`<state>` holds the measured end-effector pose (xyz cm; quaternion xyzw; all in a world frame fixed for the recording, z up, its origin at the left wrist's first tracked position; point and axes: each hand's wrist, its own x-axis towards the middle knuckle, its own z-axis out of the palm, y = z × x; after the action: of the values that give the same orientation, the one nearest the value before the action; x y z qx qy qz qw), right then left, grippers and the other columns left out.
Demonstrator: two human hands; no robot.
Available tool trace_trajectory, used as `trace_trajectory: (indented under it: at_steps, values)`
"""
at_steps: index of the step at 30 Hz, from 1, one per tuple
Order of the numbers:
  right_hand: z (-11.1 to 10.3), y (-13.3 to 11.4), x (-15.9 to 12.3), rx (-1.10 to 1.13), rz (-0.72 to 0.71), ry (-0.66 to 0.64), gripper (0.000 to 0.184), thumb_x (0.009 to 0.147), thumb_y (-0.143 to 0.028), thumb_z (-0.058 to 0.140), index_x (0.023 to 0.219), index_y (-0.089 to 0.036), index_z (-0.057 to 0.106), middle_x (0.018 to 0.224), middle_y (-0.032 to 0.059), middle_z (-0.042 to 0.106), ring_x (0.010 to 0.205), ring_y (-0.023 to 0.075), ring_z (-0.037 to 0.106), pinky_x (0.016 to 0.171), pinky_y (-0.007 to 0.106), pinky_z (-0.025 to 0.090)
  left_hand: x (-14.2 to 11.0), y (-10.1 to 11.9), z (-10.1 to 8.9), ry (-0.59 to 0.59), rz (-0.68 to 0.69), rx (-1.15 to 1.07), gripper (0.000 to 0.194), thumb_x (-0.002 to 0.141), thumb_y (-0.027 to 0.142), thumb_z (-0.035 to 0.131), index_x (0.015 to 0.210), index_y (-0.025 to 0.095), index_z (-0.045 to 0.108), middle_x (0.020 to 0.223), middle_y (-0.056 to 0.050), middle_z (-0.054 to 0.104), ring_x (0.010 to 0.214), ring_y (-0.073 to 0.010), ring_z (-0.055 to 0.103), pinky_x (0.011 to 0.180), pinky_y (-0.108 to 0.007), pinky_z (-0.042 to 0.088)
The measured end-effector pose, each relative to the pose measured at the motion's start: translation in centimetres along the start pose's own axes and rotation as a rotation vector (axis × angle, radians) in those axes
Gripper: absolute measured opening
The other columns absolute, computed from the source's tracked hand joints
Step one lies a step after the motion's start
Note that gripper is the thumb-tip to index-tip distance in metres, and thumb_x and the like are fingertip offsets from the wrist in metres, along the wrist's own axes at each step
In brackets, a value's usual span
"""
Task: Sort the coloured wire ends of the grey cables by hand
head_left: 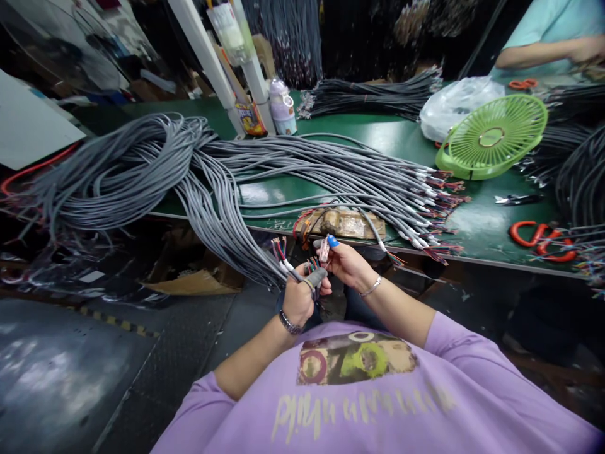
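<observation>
My left hand (299,301) is closed around the end of a grey cable, its thumb wrapped in a grey cover (316,276). Thin coloured wires (312,263) fan out of that end between my two hands. My right hand (348,263) is pinched close beside them, a blue cover (333,241) on one fingertip. A small pinkish piece (324,250) shows at its fingers; whether it is held or worn is unclear. Left of my hands, more grey cables (246,243) hang over the bench edge, their stripped ends (281,252) near my left hand.
A large bundle of grey cables (302,154) lies across the green bench (378,135). Behind my hands sits a taped block (347,222) with wires. To the right are a green fan (494,135), orange-handled scissors (543,241), snips (518,199) and a co-worker's arm (539,55).
</observation>
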<state>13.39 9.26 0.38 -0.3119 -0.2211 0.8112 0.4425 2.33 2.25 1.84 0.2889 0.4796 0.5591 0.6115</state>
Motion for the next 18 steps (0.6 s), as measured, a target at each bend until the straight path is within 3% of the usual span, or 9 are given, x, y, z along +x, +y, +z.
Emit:
trace_trajectory:
  at_steps: [5,12,18]
  values:
    - [-0.1,0.3,-0.1,-0.014,0.013,0.022,0.03,0.084,-0.045,0.059,0.081,-0.016,0.065,0.076,0.0035,0.067,0.06,0.0095,0.057,0.054,0.021,0.046,0.0,-0.1,0.0,-0.01,-0.003,0.006,0.023,0.064,0.03,0.074,0.069,0.014,0.059,0.049,0.002,0.061,0.04,-0.0092,0.054,0.042,-0.02,0.048]
    - [-0.9,-0.3,-1.4,-0.019,0.123,0.004,0.049,0.086,-0.061,0.044,0.08,-0.015,0.06,0.071,0.0031,0.064,0.055,0.0088,0.055,0.053,0.022,0.048,-1.2,-0.1,-0.9,-0.014,0.039,0.022,0.02,0.068,0.03,0.072,0.069,0.015,0.058,0.052,0.002,0.062,0.042,-0.0099,0.056,0.042,-0.021,0.049]
    - [-0.5,-1.1,-0.8,-0.101,0.132,-0.009,0.039,0.083,-0.054,0.054,0.078,-0.016,0.06,0.065,0.0007,0.062,0.053,0.0082,0.053,0.049,0.02,0.047,-1.1,0.1,-1.1,-0.039,0.06,-0.007,0.02,0.068,0.029,0.072,0.066,0.015,0.058,0.052,0.002,0.061,0.043,-0.0095,0.055,0.042,-0.02,0.049]
